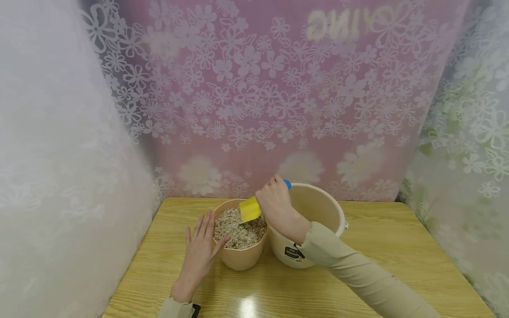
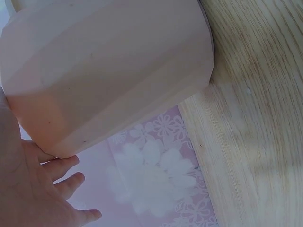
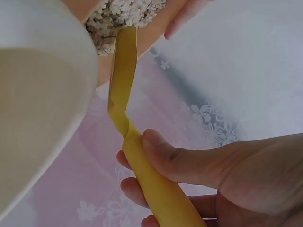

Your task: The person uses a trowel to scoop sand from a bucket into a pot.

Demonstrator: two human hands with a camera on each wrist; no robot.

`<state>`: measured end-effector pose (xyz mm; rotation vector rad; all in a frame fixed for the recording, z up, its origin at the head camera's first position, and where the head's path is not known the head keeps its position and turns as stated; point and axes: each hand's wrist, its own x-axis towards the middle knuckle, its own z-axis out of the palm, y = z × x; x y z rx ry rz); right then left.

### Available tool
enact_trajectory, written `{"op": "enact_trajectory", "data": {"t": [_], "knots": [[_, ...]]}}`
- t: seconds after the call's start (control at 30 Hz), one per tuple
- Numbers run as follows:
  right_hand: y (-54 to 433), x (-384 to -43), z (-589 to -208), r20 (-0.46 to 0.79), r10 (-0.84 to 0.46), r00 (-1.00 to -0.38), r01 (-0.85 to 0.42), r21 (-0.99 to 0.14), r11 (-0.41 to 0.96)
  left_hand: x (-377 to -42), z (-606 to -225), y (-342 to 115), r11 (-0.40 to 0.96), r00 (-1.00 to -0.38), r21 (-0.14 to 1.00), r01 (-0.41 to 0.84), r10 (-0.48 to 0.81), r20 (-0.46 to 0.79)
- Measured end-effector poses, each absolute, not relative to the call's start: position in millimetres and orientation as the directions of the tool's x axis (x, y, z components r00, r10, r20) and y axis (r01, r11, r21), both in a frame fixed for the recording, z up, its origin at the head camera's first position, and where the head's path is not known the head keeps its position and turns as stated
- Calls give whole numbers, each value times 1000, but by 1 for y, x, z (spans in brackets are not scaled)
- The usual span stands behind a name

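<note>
A peach-coloured pot (image 1: pixel 240 259) with a faceted wall is filled almost to its rim with small, pale, mixed gravel (image 1: pixel 234 232). My left hand (image 1: pixel 199 252) rests against the pot's left side, its fingers spread and straight along the wall; the left wrist view shows the fingertips at the pot's edge (image 2: pixel 109 61). With my right hand (image 1: pixel 277 207) I grip the handle of a small yellow shovel (image 1: pixel 250 209), whose end is blue. The blade tilts down over the gravel, its tip right at the surface. In the right wrist view, thumb and fingers wrap the yellow handle (image 3: pixel 158 189).
A larger cream bucket (image 1: pixel 284 245) with a dark label stands close to the right of the pot, under my right forearm. Both stand on a wood-grain table (image 1: pixel 381 229). Flower-patterned curtains (image 1: pixel 246 97) enclose the back and sides.
</note>
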<state>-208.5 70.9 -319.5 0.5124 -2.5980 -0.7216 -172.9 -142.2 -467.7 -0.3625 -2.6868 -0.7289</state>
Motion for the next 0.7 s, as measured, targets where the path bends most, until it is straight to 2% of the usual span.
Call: {"op": "enact_trajectory", "data": {"t": [0.2,0.4,0.57,0.7], "knots": [[92,-203,-315,358,-454,-816,-212,546,810,-171,-466,-144,831,-918,454,323,159,362],[128,-201,-319,471,-449,-759,-226,457,860,-169,-465,-149,827,-919,457,327,165,358],[163,-198,-326,523,-408,-748,-257,339,905,-166,-462,-150,834,-918,440,333,179,355],[189,-192,-331,527,-374,-763,-248,297,922,-163,-454,-144,842,-909,413,348,194,369]]}}
